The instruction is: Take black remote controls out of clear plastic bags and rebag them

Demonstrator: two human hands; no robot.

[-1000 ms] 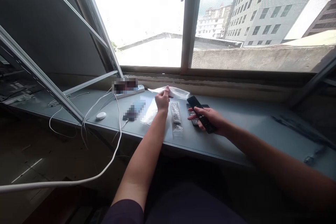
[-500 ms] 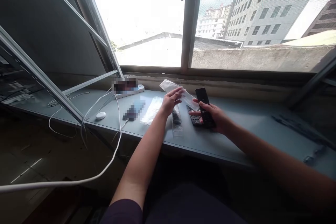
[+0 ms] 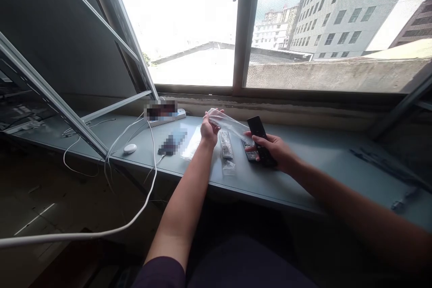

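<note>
My right hand [image 3: 277, 149] grips a black remote control [image 3: 258, 132], tilted with its top toward the window. A clear plastic bag [image 3: 231, 125] stretches from that hand's fingertips to my left hand [image 3: 209, 129], which is closed on the bag's far end. Under the held remote, a second remote control [image 3: 250, 152] with several buttons lies on the grey table, partly covered. Between my hands on the table lies a remote control in a clear sleeve [image 3: 227, 146]. Left of it, a pile of clear plastic bags [image 3: 193, 146] is partly hidden by my left forearm.
A blurred-out device with a cable [image 3: 172, 141] and a white round puck [image 3: 129, 149] lie to the left. Behind them is a white power strip [image 3: 168, 118]. A white cable [image 3: 148, 198] hangs over the table edge [image 3: 256, 194]. Metal shelf posts [image 3: 50, 94] stand at left.
My left hand has moved left and taken hold of the bag's far end, turning its palm up. The bag is pulled straighter. My right hand still holds the remote, slightly lower.
</note>
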